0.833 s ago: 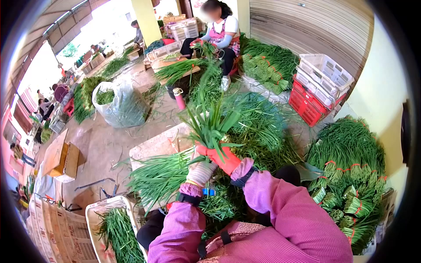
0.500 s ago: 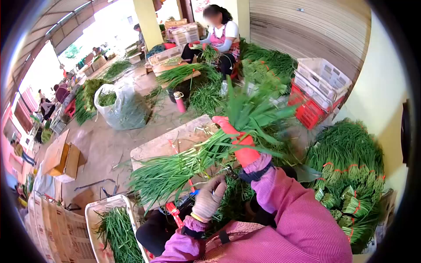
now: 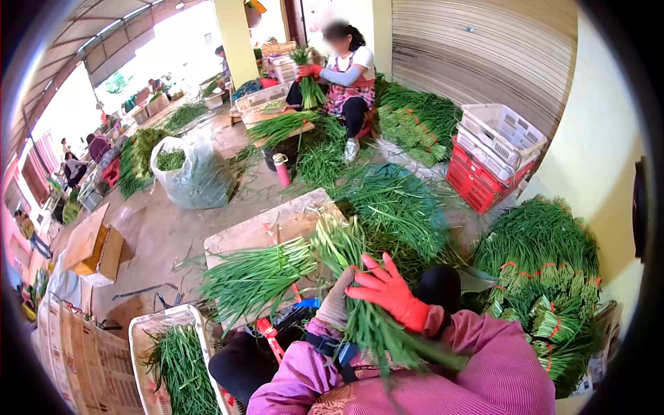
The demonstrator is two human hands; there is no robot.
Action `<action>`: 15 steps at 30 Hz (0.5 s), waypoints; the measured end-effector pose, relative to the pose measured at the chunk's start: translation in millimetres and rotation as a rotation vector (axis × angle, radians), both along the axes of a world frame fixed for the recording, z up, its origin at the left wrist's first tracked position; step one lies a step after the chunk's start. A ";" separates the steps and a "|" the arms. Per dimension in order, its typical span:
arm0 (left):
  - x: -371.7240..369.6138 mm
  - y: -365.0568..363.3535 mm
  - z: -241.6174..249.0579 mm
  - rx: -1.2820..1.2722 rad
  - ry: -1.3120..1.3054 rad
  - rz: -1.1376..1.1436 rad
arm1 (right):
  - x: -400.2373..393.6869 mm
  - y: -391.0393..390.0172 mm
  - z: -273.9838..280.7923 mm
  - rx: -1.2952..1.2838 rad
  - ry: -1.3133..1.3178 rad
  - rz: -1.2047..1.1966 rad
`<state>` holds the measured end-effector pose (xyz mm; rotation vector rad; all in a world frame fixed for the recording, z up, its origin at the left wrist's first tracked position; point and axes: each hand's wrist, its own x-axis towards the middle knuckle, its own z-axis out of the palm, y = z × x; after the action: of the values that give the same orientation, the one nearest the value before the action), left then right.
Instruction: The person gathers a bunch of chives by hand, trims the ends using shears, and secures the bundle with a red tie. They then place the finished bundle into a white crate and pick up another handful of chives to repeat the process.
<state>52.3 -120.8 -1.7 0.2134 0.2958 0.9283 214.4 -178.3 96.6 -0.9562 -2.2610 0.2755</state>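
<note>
My left hand (image 3: pixel 337 301), in a pale knit glove, is wrapped round a bunch of green chives (image 3: pixel 340 243) in front of my body. The pale stem ends point up and away, and the leaves hang down toward my lap. My right hand (image 3: pixel 391 293), in a red rubber glove, lies against the same bunch with its fingers spread. More loose chives (image 3: pixel 257 275) lie on the low wooden board (image 3: pixel 238 238) to the left, stems toward the bunch. A strip of red tape (image 3: pixel 270 337) hangs below the board, beside a blue-and-black object (image 3: pixel 301 309).
A white crate (image 3: pixel 142 346) of chives stands at lower left. Banded chive bundles (image 3: pixel 543 242) are piled at right, near stacked red and white crates (image 3: pixel 484 176). A co-worker (image 3: pixel 346 76) sits across, holding chives. A plastic sack (image 3: pixel 200 183) and pink bottle (image 3: pixel 282 170) stand on the floor.
The chive bunch has come down toward my body and turned, stems now up. My left hand has closed round it, and my right hand's fingers have spread. The co-worker has raised a bunch.
</note>
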 end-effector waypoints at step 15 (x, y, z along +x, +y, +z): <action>-109.9 -35.2 25.6 0.141 0.550 -0.340 | -16.0 49.4 51.9 -0.754 0.737 -0.211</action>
<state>-57.6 -156.0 23.9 0.6328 0.6791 0.5391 198.4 -128.9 148.5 -1.1843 -1.3554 1.2180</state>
